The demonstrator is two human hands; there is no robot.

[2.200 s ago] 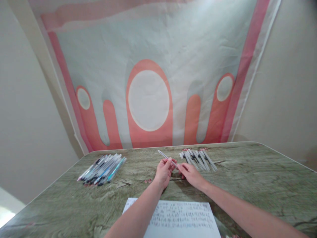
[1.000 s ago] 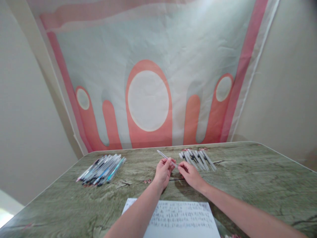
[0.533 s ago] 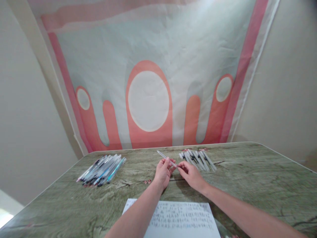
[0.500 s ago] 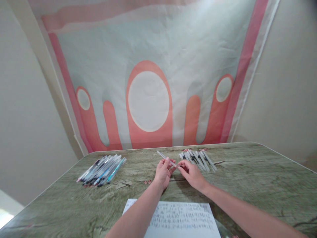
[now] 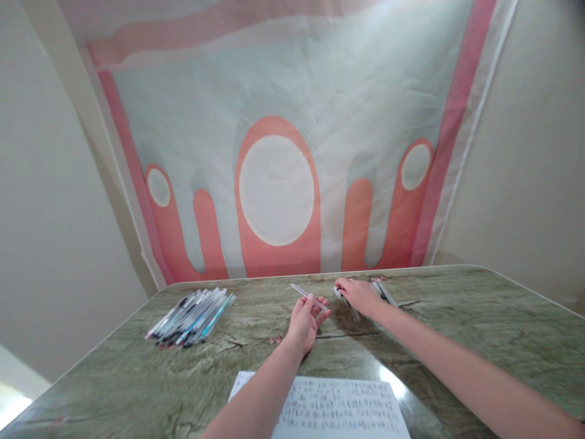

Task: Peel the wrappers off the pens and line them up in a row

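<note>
My left hand (image 5: 305,320) is closed around a clear, slim pen (image 5: 302,291), held tilted above the table with its far end pointing up and left. Over on the right, my right hand (image 5: 359,294) reaches across a row of clear pens (image 5: 351,312) with dark parts. Its fingers are bent together at the far left end of that row. What they grip, if anything, is hidden, and the hand and forearm cover most of the row. A few of those pens (image 5: 384,292) show beyond the wrist.
On the left lies a pile of many pens (image 5: 194,317), clear, black, blue and teal. A sheet with handwriting (image 5: 338,408) rests at the near edge, partly under my left forearm. The wood-patterned table (image 5: 137,390) meets a printed pink and grey sheet (image 5: 333,91) behind.
My right hand has left the near end of the held pen and moved right and away, onto the row of pens. The left hand still holds its pen in nearly the same place.
</note>
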